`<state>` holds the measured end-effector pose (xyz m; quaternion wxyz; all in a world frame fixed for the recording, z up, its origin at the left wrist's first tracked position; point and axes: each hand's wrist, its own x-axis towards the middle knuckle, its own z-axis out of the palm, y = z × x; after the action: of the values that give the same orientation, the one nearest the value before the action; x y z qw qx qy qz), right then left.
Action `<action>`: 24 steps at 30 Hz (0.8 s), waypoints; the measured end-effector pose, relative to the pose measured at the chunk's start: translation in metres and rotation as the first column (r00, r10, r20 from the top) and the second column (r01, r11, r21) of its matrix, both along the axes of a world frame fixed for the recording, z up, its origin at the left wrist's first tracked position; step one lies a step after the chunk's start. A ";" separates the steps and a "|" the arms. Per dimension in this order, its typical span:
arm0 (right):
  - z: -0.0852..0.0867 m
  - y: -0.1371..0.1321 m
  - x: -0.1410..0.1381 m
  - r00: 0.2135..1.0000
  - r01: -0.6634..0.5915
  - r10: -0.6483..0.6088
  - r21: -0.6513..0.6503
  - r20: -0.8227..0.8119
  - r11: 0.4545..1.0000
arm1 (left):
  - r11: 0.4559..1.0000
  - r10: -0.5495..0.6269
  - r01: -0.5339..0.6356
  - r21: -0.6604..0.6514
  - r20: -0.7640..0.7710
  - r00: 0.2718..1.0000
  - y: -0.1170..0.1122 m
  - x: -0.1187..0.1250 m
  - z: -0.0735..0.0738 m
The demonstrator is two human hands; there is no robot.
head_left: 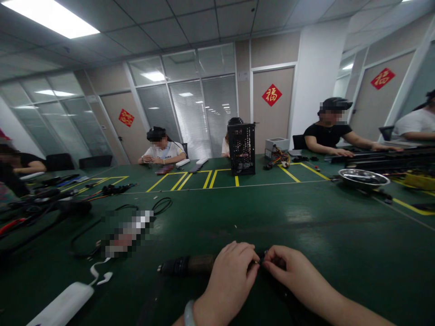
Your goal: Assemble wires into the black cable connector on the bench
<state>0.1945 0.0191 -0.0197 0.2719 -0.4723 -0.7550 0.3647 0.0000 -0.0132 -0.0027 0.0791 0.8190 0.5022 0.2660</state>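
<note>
My left hand [234, 271] is closed, with a bracelet at its wrist. Its thumb and fingertips pinch something small and dark that I cannot make out. Close against it, my right hand [283, 267] is also closed in a pinch, its fingertips meeting those of the left at the same small piece. Under and behind my left hand lies a cylindrical tool [200, 264] that looks like an electric screwdriver, with a dark nose pointing left. My left hand hides its right end. A dark strip or cable, hard to see, runs below my right hand.
A white power strip [64, 304] and a blurred-out object [129, 237] with a black cable lie to the left. Black cables [50, 203] pile farther left. Across the green table [204, 217] stand a black computer case [242, 149], a power supply [277, 150] and a metal bowl [363, 177]. Several people sit around.
</note>
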 end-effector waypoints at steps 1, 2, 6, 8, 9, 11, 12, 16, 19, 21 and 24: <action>0.000 0.000 0.000 1.000 -0.001 0.001 0.000 0.002 1.000 | 1.000 0.000 0.000 -0.001 -0.007 1.000 0.000 0.000 0.000; 0.000 0.000 0.000 1.000 -0.003 0.003 -0.001 0.002 1.000 | 1.000 0.001 -0.001 -0.003 -0.014 1.000 0.000 0.000 0.000; -0.001 0.000 0.000 1.000 -0.012 0.012 -0.015 -0.006 1.000 | 1.000 -0.010 0.010 -0.008 -0.017 1.000 0.001 0.001 -0.001; -0.001 0.000 0.000 1.000 -0.011 0.011 -0.019 -0.005 1.000 | 1.000 -0.019 0.019 -0.005 -0.007 1.000 0.001 0.001 -0.002; -0.001 0.000 0.000 1.000 -0.005 0.005 -0.015 -0.002 1.000 | 1.000 -0.019 0.019 -0.003 -0.002 1.000 0.001 0.002 -0.002; -0.001 0.000 0.000 1.000 0.006 -0.006 -0.006 0.006 1.000 | 1.000 0.002 -0.002 0.001 0.008 1.000 0.001 0.002 -0.003; 0.000 0.000 0.000 1.000 0.010 -0.010 -0.002 0.011 1.000 | 1.000 0.018 -0.018 0.002 0.012 1.000 0.001 0.003 -0.002; 0.000 0.000 0.000 0.999 0.024 -0.024 0.022 0.020 0.999 | 1.000 0.030 -0.030 -0.002 0.018 0.999 0.000 0.003 0.001; -0.001 0.000 0.000 1.000 0.024 -0.025 0.042 0.015 0.999 | 1.000 -0.003 0.003 -0.003 0.022 1.000 -0.001 0.003 0.003; -0.002 0.001 0.001 1.000 0.017 -0.018 0.040 0.012 0.999 | 1.000 -0.012 0.012 -0.004 0.025 1.000 -0.001 0.002 0.003; -0.001 0.001 0.001 1.000 -0.005 0.005 0.026 0.004 1.000 | 1.000 -0.008 0.008 -0.002 0.026 1.000 0.000 0.002 0.000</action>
<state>0.1953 0.0206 -0.0211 0.2756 -0.4676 -0.7613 0.3546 0.0017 -0.0136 -0.0022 0.0877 0.8175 0.4980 0.2758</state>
